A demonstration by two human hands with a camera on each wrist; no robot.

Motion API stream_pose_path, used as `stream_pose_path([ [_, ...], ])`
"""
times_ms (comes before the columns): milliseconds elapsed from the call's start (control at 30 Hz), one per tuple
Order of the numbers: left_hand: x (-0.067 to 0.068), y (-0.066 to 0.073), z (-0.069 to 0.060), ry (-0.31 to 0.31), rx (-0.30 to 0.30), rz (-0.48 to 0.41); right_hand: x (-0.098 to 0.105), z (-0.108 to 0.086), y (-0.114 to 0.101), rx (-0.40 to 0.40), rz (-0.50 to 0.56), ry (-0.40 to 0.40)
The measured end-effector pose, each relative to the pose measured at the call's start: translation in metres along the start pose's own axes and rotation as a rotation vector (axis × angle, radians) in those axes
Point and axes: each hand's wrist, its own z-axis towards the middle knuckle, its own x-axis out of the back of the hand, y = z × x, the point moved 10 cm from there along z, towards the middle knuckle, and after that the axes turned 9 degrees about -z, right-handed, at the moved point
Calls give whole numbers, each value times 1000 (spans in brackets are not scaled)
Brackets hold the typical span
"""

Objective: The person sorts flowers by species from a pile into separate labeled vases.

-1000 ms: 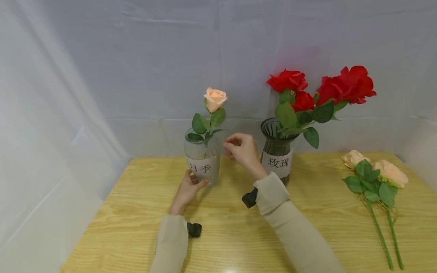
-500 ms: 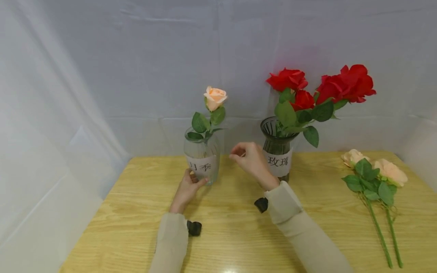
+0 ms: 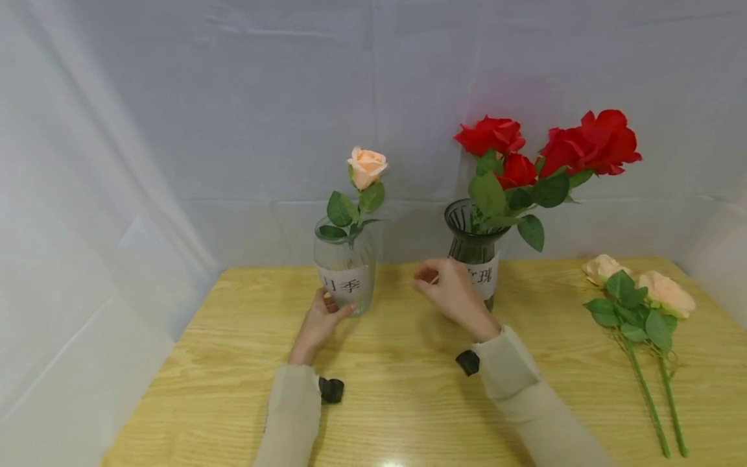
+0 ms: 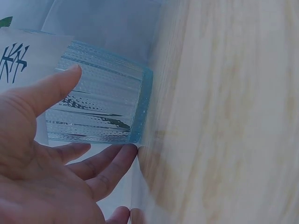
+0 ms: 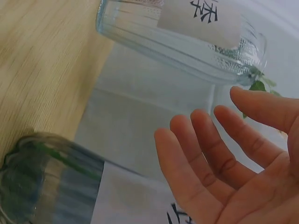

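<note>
Pale cloth (image 3: 245, 130) behind, wood-grain bench (image 3: 397, 415) in front. Dark vase (image 3: 467, 250) upright on bench, holding red flowers (image 3: 609, 143) that lean right. Clear vase (image 3: 363, 256) upright, left of dark vase, well apart; it sits right at the left hand, and across a gap from the right hand. Two loose peach flowers (image 3: 668, 295) lie at bench's right, stems toward near edge, well apart from both hands. Left hand (image 3: 318, 324) grasps clear vase low, thumb on front, fingers along its side. Right hand (image 3: 452, 292) released, holds nothing, fingers loosely bent, between the vases, in front of dark vase. Peach rose (image 3: 367, 168) stands in clear vase, bloom above rim.
</note>
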Motion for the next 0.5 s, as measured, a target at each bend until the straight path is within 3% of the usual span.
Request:
stream_pose_path([
  [500,1,-2,1,2,9,-2,20,-23,23,3,-6,19],
])
